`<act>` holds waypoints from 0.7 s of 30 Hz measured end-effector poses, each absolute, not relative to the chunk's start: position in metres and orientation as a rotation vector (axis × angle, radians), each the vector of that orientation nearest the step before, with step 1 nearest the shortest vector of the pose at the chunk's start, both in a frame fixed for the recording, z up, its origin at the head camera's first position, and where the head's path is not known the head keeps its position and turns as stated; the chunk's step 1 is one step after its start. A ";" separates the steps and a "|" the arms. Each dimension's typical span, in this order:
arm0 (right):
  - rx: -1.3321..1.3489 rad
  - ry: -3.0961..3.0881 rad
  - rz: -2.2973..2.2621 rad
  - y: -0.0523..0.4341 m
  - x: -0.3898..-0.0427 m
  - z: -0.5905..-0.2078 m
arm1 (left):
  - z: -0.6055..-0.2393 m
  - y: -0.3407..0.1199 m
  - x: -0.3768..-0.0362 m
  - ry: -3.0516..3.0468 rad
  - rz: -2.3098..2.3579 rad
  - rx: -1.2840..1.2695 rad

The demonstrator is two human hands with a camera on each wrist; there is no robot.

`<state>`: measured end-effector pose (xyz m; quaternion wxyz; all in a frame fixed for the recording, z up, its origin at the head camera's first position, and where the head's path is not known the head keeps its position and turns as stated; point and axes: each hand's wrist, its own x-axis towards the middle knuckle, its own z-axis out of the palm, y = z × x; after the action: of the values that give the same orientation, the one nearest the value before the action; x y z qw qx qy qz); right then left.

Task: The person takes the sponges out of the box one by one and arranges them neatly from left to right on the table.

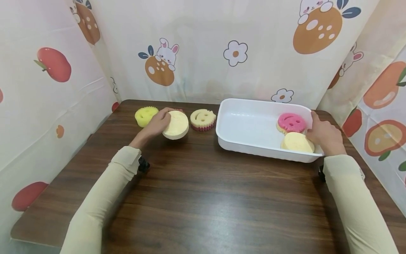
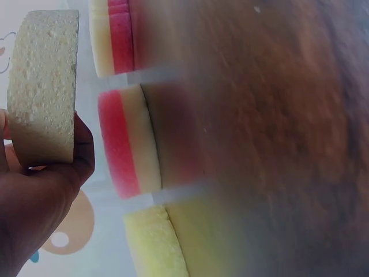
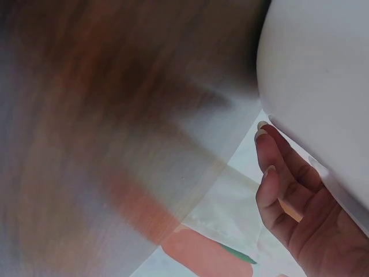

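My left hand (image 1: 157, 124) grips a round cream sponge (image 1: 176, 125) by its edge, above the table. The left wrist view shows that sponge (image 2: 43, 86) side-on, with the fingers curled behind it. My right hand (image 1: 326, 138) holds the right end of a white rectangular tray (image 1: 247, 135). Its curled fingers lie under the rim outside the tray (image 3: 323, 63) in the right wrist view; the thumb is hidden there. Inside the tray, at its right end, a pink smiley sponge (image 1: 291, 121) and a pale yellow round sponge (image 1: 297, 142) lie side by side.
Along the back of the brown table (image 1: 203, 197) sit a yellow smiley sponge (image 1: 146, 116) and a cream-and-red smiley sponge (image 1: 203, 119). Between them, a red-and-cream sponge (image 2: 130, 141) is mostly hidden in the head view. Printed curtains (image 1: 203, 46) surround the table.
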<state>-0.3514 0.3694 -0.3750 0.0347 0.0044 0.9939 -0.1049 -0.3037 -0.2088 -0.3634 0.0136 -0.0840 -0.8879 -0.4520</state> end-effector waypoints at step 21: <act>0.024 3.057 -0.318 0.367 -0.350 -0.373 | -0.366 -0.241 -0.297 -2.805 -1.318 -0.131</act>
<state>-0.3503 0.3672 -0.3726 0.0338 0.0079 0.9940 -0.1033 -0.2970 -0.2413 -0.3655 0.0196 -0.0423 -0.9040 -0.4249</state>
